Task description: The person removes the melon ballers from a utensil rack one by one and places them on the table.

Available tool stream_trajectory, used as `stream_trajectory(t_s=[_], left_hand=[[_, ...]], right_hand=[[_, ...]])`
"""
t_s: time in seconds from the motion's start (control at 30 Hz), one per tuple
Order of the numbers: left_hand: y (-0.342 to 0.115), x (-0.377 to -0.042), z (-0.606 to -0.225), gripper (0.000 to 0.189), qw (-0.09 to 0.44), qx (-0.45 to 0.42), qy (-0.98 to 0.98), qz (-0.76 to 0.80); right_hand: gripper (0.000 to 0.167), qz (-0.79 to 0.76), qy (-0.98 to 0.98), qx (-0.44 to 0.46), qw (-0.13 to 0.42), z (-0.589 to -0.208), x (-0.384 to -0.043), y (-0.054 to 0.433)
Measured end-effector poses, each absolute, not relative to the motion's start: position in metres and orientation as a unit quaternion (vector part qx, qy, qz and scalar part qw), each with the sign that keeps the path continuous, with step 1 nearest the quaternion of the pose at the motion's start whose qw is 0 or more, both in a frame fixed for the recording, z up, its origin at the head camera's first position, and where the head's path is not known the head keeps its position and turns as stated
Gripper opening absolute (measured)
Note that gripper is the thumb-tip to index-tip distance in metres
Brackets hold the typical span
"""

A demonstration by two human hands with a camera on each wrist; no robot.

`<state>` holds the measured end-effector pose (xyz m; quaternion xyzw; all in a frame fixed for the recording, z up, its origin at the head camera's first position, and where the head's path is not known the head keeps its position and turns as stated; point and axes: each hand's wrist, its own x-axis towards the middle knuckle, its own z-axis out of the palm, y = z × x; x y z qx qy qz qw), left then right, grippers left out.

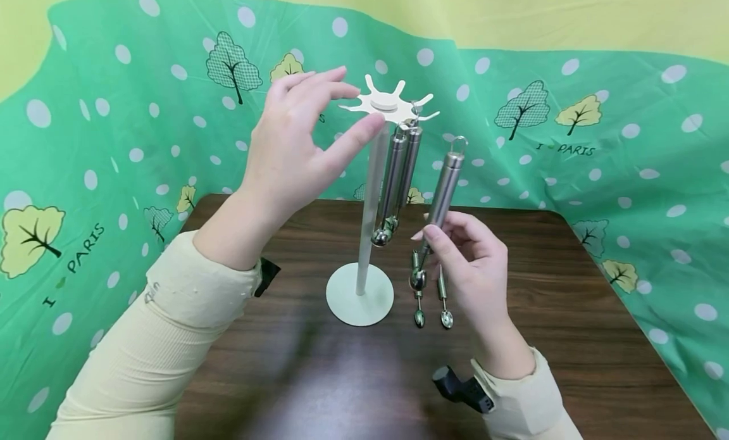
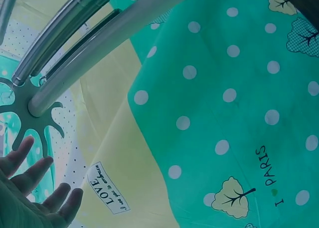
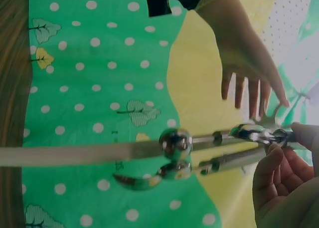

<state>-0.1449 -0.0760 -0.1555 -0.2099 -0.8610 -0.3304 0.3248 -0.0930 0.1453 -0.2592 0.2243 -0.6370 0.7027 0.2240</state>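
Note:
A white stand (image 1: 370, 199) with a round base and a top of radiating hooks (image 1: 393, 104) rises from the table. Two melon ballers (image 1: 393, 174) with steel handles hang from its right side, scoops down. My right hand (image 1: 481, 263) pinches a third melon baller (image 1: 446, 190) near its lower end, upright but leaning right, its wire loop on top and apart from the hooks. My left hand (image 1: 293, 130) spreads its fingers beside the hooked top; whether the thumb touches it, I cannot tell. In the left wrist view, its fingertips (image 2: 30, 175) lie near the hooks.
Two more steel scoop tools (image 1: 419, 316) lie on the dark wooden table (image 1: 529, 301), right of the stand's base (image 1: 360, 307) and partly behind my right hand. A green and yellow printed cloth (image 1: 632, 130) hangs around the table's back and sides.

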Motion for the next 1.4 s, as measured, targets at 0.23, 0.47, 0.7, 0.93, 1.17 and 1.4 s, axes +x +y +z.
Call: stream_trajectory(t_s=[0.23,0.47,0.7,0.93,1.17,1.4], left_hand=[[-0.075,-0.144,-0.156,0.040,0.321,-0.214,-0.860,-0.335],[-0.074,-0.144,-0.155,0.037,0.288,-0.218,-0.866,-0.347],[-0.075,-0.145,-0.156,0.039,0.266,-0.218,-0.869,-0.355],[-0.074,-0.146,-0.157,0.041,0.256,-0.223,-0.867,-0.364],[-0.075,-0.147,-0.160,0.040,0.244,-0.233,-0.863,-0.376],[-0.075,-0.149,-0.162,0.040,0.244,-0.238,-0.861,-0.378]], right_hand=[[0.014,0.727,-0.617,0.203,0.225,-0.268,-0.099,0.165],[0.015,0.732,-0.628,0.146,0.221,-0.282,-0.103,0.191],[0.008,0.661,-0.725,-0.002,0.192,-0.307,-0.111,0.222],[0.017,0.599,-0.788,-0.073,0.121,-0.347,-0.121,0.247],[0.031,0.585,-0.797,-0.111,0.101,-0.380,-0.138,0.261],[0.049,0.540,-0.831,-0.128,0.040,-0.409,-0.149,0.276]])
